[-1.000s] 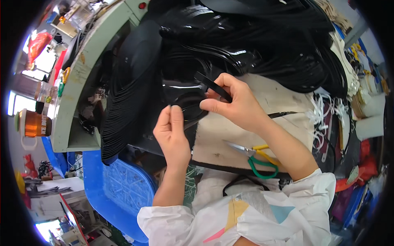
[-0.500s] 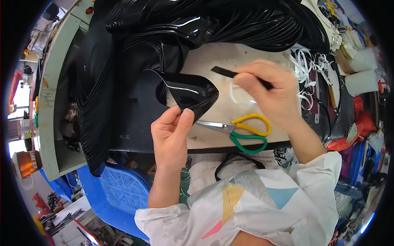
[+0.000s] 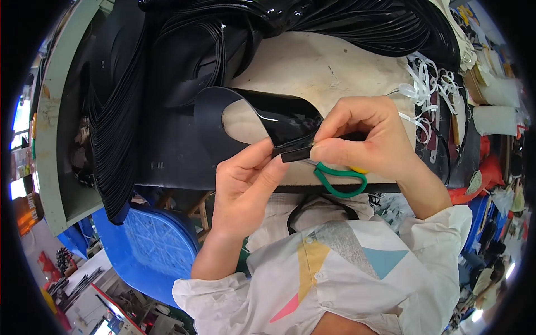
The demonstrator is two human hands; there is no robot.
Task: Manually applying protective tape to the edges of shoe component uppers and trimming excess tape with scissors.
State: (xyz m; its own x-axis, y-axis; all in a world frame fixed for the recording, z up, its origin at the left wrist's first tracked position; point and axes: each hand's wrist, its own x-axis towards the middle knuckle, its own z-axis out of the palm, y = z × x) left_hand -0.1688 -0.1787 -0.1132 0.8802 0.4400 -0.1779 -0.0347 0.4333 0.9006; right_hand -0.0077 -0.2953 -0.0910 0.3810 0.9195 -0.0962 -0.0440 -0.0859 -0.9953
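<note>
A glossy black patent leather piece (image 3: 287, 111), curved round on itself with its matte inner side showing at the left, is pinched at its lower edge by the thumb and fingers of my left hand (image 3: 243, 192). My right hand (image 3: 371, 137) is closed on a narrow black strip (image 3: 296, 154). The strip lies along the piece's lower right edge, near both thumbs. Below my right hand lies a pair of scissors (image 3: 341, 194); its green handle loop shows, while the yellow one and the blades are mostly hidden.
Stacks of black leather pieces (image 3: 111, 156) hang at the left, and more lie along the back of the pale work surface (image 3: 312, 61). Tangled white strips (image 3: 427, 84) lie at the right. A blue plastic tub (image 3: 192, 237) stands below the table's left front.
My right hand has come down and left, bringing the strip from above the table to the leather piece's edge. The piece has turned slightly, showing its opening wider.
</note>
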